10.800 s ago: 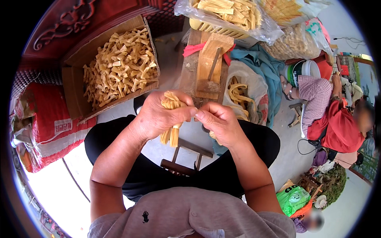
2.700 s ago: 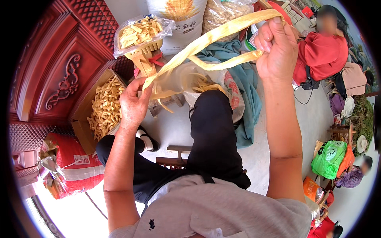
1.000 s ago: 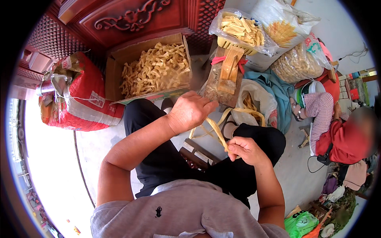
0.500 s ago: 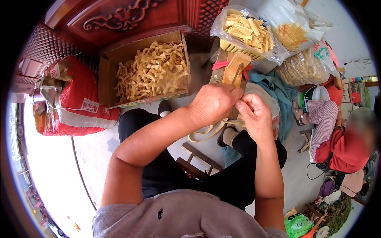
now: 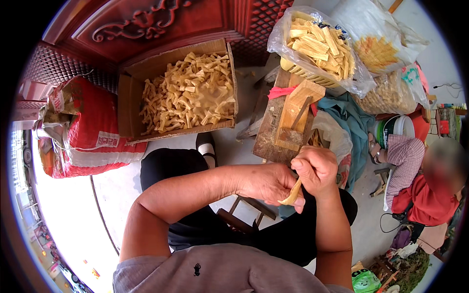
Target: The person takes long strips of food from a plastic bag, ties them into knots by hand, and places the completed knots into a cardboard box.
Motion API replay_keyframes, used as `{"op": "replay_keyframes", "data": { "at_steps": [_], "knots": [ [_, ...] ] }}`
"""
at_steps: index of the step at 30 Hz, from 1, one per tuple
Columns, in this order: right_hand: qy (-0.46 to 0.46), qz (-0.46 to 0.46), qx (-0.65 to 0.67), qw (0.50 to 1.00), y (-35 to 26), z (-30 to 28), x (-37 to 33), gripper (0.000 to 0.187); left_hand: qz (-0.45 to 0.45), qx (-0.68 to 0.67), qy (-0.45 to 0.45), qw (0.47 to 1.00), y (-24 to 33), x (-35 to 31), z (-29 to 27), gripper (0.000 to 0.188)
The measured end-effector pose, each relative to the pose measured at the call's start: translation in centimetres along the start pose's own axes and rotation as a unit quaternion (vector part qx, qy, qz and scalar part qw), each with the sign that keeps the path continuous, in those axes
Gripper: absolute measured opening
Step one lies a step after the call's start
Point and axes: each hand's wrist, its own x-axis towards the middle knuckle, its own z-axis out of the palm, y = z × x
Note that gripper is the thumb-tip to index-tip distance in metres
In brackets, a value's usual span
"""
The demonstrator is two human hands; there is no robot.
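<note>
A pale yellow, flattened strip (image 5: 292, 193) is pinched between my hands above my lap, its wider end pointing down. My left hand (image 5: 271, 182) grips it from the left, fingers and thumb closed about its lower part. On the right, my right hand (image 5: 318, 168) is curled closed at the strip's upper end. Just beyond them, a wooden block (image 5: 299, 113) with a thin dark bar across it rests on a rough wooden bench (image 5: 273, 132). Pink cloth (image 5: 282, 91) is tied about that bench.
A cardboard box (image 5: 128, 105) of knotted yellow pieces stands at the far left, beside a red sack (image 5: 100, 117). Yellow sticks (image 5: 320, 41) fill a plastic-lined basket (image 5: 303, 69) behind the bench. Someone in a red top (image 5: 421, 198) sits at right.
Both hands have come back from the wooden block toward my body and lower. The strip between them now shows, and the block is uncovered. The view has shifted slightly.
</note>
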Motion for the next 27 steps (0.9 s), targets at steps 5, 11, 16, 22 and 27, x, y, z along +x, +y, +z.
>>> {"op": "replay_keyframes", "data": {
  "at_steps": [5,11,16,22,27],
  "knots": [
    [0.06,0.177,0.047,0.981,-0.6,0.4,-0.6,0.027,0.167,0.211,0.181,0.946,2.4,-1.7,-0.5,0.017],
    [-0.056,0.413,0.525,0.742,0.3,0.9,-1.6,0.017,0.24,0.584,0.292,0.719,0.8,-2.3,-1.4,0.02],
    [-0.139,0.387,0.62,0.668,1.5,1.7,-2.5,0.035,0.329,0.591,0.282,0.681,0.2,-1.8,-1.4,0.034],
    [0.096,0.346,0.523,0.773,1.7,3.3,-2.6,0.025,0.352,0.608,0.399,0.589,0.6,-1.3,-2.0,0.031],
    [0.112,0.291,0.262,0.913,0.2,1.8,-1.5,0.022,0.219,0.432,0.422,0.766,0.4,-1.1,-2.4,0.023]
  ]
}}
